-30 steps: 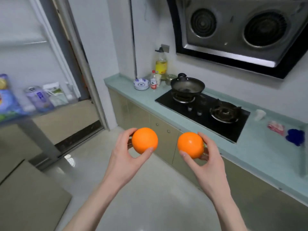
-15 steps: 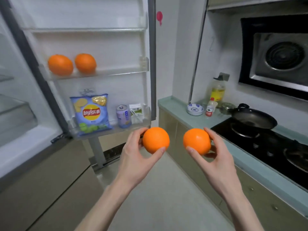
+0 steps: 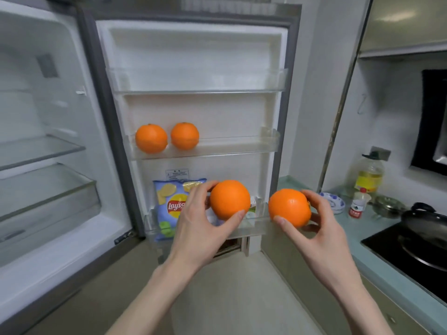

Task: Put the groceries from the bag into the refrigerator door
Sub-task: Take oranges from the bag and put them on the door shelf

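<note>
One orange (image 3: pixel 229 199) is gripped in the curled fingers of the left hand (image 3: pixel 198 228), and a second orange (image 3: pixel 289 207) in those of the right hand (image 3: pixel 321 235), both held before the open refrigerator door (image 3: pixel 200 112). Two more oranges (image 3: pixel 151 138) are seated on its middle shelf (image 3: pixel 237 146), and a Lay's chip bag (image 3: pixel 169 206) is stood in the bottom shelf.

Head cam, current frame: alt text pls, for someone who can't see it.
Each hand holds an orange, left hand and right hand, in front of an open refrigerator door. Its middle shelf holds two more oranges; a chip bag stands in the bottom shelf.
</note>
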Tool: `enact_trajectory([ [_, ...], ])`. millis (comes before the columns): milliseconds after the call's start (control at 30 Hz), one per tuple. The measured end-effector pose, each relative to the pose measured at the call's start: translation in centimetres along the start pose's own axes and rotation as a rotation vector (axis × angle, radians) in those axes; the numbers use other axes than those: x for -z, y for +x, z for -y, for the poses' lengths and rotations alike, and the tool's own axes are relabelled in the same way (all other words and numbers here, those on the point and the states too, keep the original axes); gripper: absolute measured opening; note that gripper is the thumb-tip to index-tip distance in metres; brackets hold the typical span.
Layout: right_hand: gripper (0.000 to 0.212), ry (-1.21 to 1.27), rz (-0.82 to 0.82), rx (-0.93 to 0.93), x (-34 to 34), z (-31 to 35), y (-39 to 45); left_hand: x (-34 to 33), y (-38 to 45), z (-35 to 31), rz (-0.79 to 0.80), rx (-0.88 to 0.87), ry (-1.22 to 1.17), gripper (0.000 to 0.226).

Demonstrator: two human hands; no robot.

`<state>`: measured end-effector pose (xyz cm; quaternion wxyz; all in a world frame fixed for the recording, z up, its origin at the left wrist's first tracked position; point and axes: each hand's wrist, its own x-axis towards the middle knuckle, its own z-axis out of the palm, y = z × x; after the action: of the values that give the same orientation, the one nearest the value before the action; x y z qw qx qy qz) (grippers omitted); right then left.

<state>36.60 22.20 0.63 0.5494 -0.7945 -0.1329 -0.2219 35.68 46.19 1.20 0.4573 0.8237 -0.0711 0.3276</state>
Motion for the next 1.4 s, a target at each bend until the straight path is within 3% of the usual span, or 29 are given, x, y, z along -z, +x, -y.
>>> enact_trajectory([
  [467,0.074,0.097,0.041,0.268,-3.4,3.4,16.4,-0.2,13.3,-1.0,-0.244,-0.212,0.118,0.067],
  [767,0.063,-0.051,0.049,0.348,-5.6,2.1,22.5,-1.1,17.7,0.9,-0.278,-0.182,0.254,0.066],
  [1033,0.077,-0.294,0.142,0.367,-8.1,1.6,25.5,-0.7,20.6,1.4,-0.156,-0.174,0.465,0.073],
  [1400,0.058,-0.494,0.33,0.127,-7.7,2.6,27.3,-0.4,23.3,1.1,0.143,-0.078,0.562,0.075],
])
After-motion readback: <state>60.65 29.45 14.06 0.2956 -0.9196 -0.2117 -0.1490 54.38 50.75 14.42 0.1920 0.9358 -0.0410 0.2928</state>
